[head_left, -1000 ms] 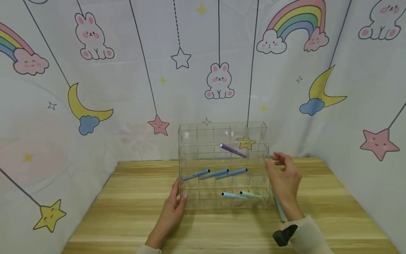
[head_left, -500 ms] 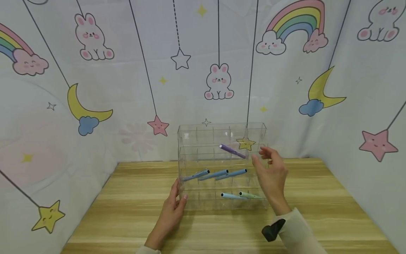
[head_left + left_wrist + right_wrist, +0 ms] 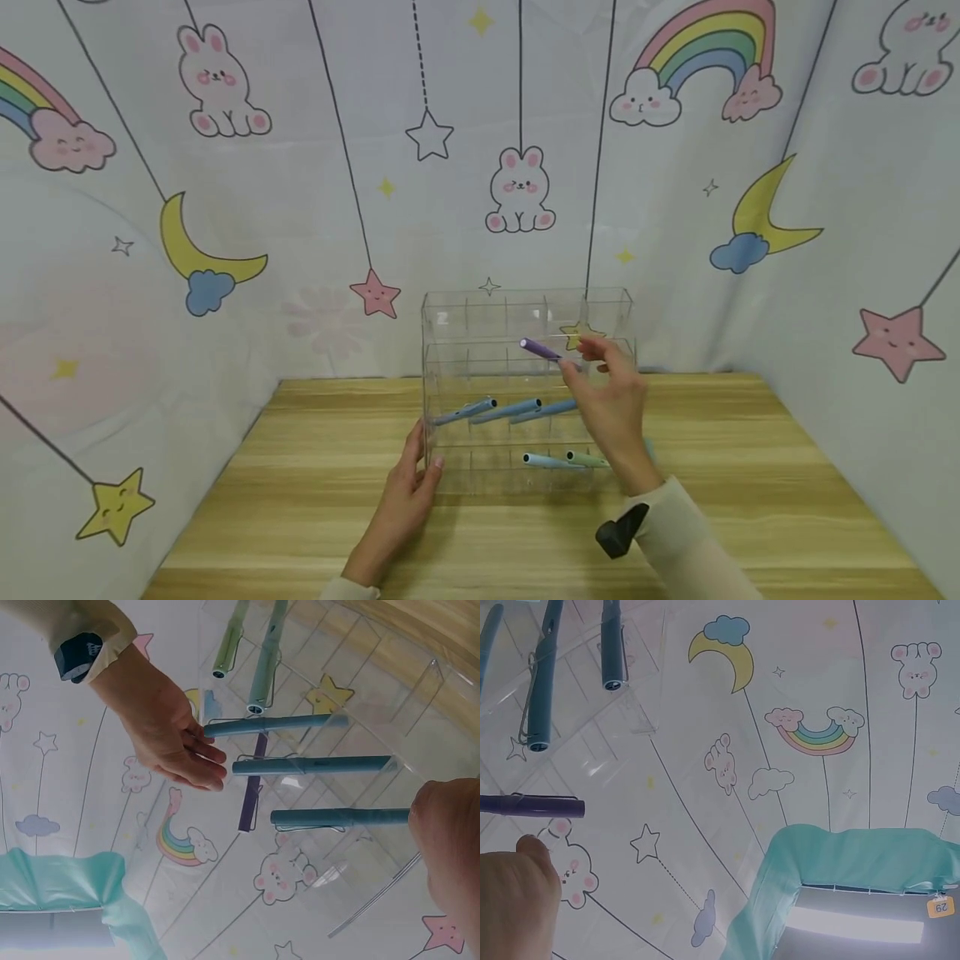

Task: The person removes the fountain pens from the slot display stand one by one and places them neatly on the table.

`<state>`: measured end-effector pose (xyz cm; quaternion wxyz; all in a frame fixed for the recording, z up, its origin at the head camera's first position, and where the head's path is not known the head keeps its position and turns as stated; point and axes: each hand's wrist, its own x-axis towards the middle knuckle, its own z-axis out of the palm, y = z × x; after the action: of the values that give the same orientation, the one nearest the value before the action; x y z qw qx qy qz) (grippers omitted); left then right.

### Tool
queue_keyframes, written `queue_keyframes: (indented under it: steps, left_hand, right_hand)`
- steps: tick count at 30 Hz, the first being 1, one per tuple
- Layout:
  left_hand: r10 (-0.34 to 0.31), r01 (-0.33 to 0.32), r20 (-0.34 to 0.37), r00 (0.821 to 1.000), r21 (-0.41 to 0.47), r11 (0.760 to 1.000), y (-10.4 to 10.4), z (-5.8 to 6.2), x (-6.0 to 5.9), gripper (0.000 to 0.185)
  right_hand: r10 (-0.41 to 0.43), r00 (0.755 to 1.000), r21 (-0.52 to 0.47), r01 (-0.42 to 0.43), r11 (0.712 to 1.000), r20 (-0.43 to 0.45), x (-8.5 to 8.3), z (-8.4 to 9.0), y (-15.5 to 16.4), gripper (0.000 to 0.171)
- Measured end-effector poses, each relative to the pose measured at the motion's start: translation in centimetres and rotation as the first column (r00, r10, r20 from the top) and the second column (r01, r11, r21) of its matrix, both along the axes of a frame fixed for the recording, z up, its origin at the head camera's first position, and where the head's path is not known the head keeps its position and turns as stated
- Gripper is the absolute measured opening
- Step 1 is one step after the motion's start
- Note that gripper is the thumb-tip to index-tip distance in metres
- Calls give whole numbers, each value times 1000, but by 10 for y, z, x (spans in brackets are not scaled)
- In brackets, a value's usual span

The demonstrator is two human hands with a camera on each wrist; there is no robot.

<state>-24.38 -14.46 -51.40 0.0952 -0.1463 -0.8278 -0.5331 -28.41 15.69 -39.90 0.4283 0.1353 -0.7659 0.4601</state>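
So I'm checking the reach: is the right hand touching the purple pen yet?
Cannot tell. In the head view the right hand overlaps the purple pen; the right wrist view hints at a gap, not plainly.

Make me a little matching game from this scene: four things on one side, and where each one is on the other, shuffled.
Things:
1. purple pen
2. three blue pens
3. left hand
4. right hand

Places:
A. at the organizer's left front corner
B. middle row
C. upper row
D. raised in front of the organizer, fingers near the purple pen

Pairs: 1-C, 2-B, 3-A, 4-D
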Motion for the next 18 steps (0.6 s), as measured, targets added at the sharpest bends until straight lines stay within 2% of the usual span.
queue_keyframes:
  steps: [7,15,18]
  left_hand:
    - [-12,12,-13,1000,9,1000,0,2,0,69]
    - [-8,8,9,1000,3,1000,0,1,0,69]
    - [-11,11,9,1000,2,1000,0,1,1,68]
  right_hand:
    - [37,999,50,-37,998,4,-3,4,-13,40]
    - [71,996,62,-74,995,51,-5,8,-26,42]
    - [81,996,78,-83,994,33,-7,9,-29,42]
